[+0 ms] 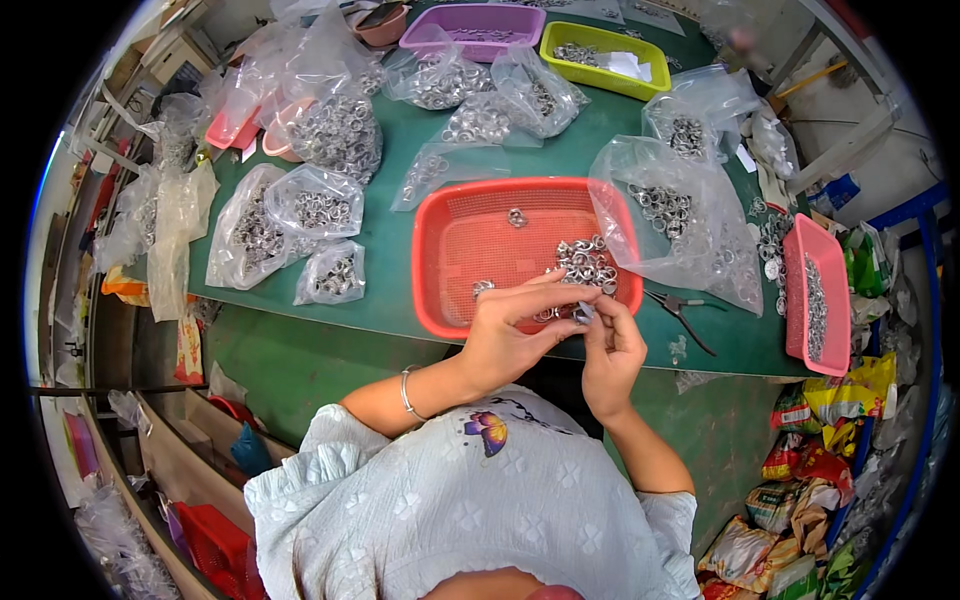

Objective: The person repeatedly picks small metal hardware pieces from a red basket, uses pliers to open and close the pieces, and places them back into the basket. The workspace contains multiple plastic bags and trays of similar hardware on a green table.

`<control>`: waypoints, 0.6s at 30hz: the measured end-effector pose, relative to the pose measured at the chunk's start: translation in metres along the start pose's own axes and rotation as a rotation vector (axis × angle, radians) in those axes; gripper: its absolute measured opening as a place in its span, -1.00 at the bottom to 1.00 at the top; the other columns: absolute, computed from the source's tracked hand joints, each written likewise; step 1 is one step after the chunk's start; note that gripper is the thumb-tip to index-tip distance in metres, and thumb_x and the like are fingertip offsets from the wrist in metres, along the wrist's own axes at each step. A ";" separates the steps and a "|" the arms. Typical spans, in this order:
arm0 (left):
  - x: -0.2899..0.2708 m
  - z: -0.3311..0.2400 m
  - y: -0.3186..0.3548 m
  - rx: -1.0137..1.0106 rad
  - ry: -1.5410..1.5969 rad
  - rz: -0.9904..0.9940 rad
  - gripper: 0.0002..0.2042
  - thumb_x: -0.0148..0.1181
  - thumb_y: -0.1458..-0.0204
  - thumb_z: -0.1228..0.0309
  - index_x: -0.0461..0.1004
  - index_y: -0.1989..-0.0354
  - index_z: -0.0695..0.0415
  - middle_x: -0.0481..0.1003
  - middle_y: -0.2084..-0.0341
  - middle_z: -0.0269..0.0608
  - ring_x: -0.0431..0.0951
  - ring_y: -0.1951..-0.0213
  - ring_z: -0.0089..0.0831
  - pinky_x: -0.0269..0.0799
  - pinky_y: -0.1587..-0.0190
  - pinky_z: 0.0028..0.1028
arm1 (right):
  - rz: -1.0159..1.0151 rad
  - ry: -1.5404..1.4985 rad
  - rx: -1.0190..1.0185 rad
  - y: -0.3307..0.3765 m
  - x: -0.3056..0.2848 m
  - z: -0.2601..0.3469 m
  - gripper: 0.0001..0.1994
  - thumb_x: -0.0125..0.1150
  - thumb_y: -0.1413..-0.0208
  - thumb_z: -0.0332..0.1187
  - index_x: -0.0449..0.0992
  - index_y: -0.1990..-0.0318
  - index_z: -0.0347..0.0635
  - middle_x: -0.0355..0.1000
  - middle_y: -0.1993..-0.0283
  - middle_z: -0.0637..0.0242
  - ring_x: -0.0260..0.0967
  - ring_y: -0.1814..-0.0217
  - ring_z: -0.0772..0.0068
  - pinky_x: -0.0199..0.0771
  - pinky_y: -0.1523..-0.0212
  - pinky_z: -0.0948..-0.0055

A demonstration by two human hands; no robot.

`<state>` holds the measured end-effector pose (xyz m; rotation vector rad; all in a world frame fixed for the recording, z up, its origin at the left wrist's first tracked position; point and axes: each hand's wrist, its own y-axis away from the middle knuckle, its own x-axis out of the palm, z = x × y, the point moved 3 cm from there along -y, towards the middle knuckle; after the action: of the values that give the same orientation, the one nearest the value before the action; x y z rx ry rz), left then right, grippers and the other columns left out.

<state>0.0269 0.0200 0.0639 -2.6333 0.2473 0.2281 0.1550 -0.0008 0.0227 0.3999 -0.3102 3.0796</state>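
"Red plastic basket (427, 262), middle of the green table (390, 285): how far along is the work?"

"Partway, in my judgement. One small metal piece (583, 313) is in hand over the basket's near right edge. A heap of metal rings (588, 262) lies in the basket's right part; one loose ring (517, 217) lies apart, farther off."

"Which are finished?"

"Cannot be told. The clear bag (315, 210) at left and the large clear bag (690, 255) at right hold similar metal pieces, finished or waiting. The heap suggests more is left to handle."

"Condition of the fingers?"

"Left hand (508, 332): thumb and forefinger nearly closed, tips on the piece. Right hand (613, 365): thumb and forefinger likewise pinched on it, the others curled. Exact contact is partly hidden. Pliers (685, 318) lie to the right, untouched."
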 end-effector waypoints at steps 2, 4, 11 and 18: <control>-0.004 0.000 0.000 0.016 -0.033 0.013 -0.70 0.25 0.26 0.64 0.51 0.24 0.26 0.54 0.33 -0.14 0.54 0.24 -0.32 0.31 -0.04 -0.24 | -0.011 0.043 -0.044 0.001 0.001 0.002 -0.81 -0.01 -0.11 -0.55 0.36 0.13 -0.43 0.36 0.15 0.23 0.33 0.15 0.55 0.35 0.13 0.59; -0.008 0.001 0.001 0.054 -0.077 0.025 -0.70 0.25 0.24 0.63 0.49 0.23 0.25 0.52 0.33 -0.13 0.54 0.24 -0.28 0.42 0.09 -0.37 | 0.007 0.196 -0.166 0.002 -0.002 0.003 -0.82 -0.01 -0.07 -0.61 0.36 0.15 -0.44 0.36 0.16 0.22 0.34 0.15 0.53 0.37 0.12 0.56; -0.011 -0.009 0.002 0.062 -0.112 0.024 -0.66 0.24 0.24 0.65 0.47 0.18 0.25 0.48 0.39 -0.09 0.51 0.37 -0.27 0.45 0.34 -0.43 | 0.006 0.341 -0.346 0.003 0.000 0.010 -0.82 0.08 0.08 -0.68 0.38 0.25 -0.47 0.40 0.25 0.05 0.38 0.23 0.30 0.38 0.20 0.47; -0.010 -0.013 0.007 0.108 -0.121 0.102 -0.60 0.20 0.21 0.66 0.43 0.09 0.21 0.42 0.37 -0.13 0.46 0.37 -0.33 0.42 0.35 -0.46 | 0.162 0.107 -0.102 0.000 0.003 0.023 -0.84 -0.04 -0.06 -0.64 0.30 0.17 -0.44 0.36 0.19 0.20 0.35 0.15 0.51 0.38 0.14 0.57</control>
<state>0.0169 0.0095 0.0741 -2.4927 0.3436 0.3952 0.1575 -0.0050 0.0453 0.2157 -0.5175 3.2081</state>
